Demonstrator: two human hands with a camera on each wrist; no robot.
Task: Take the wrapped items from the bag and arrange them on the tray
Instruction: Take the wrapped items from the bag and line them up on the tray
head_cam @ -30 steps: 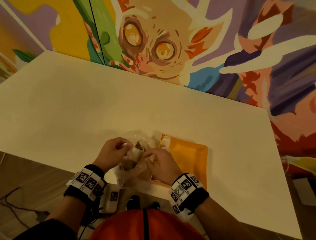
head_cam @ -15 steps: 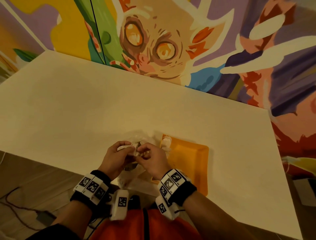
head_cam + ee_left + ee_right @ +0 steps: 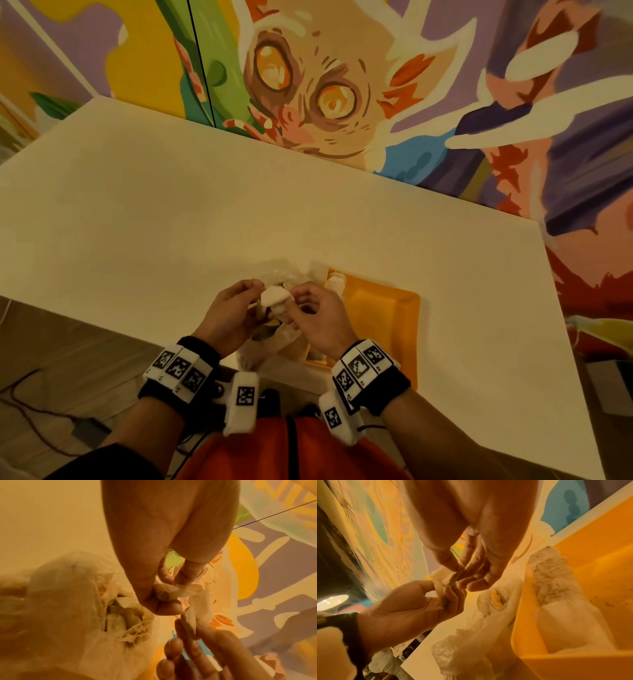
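White table [image 3: 171, 212], painted mural wall [image 3: 342, 96]

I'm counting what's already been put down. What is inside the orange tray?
One white wrapped item lies along the tray's left side. The right hand covers the tray's near left corner in the head view.

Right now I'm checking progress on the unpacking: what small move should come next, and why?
Probably carry the small white wrapped item right, to the orange plastic tray, and set it beside the white wrapped item already lying there. Both the left hand and right hand pinch it above the clear plastic bag, so it seems free.
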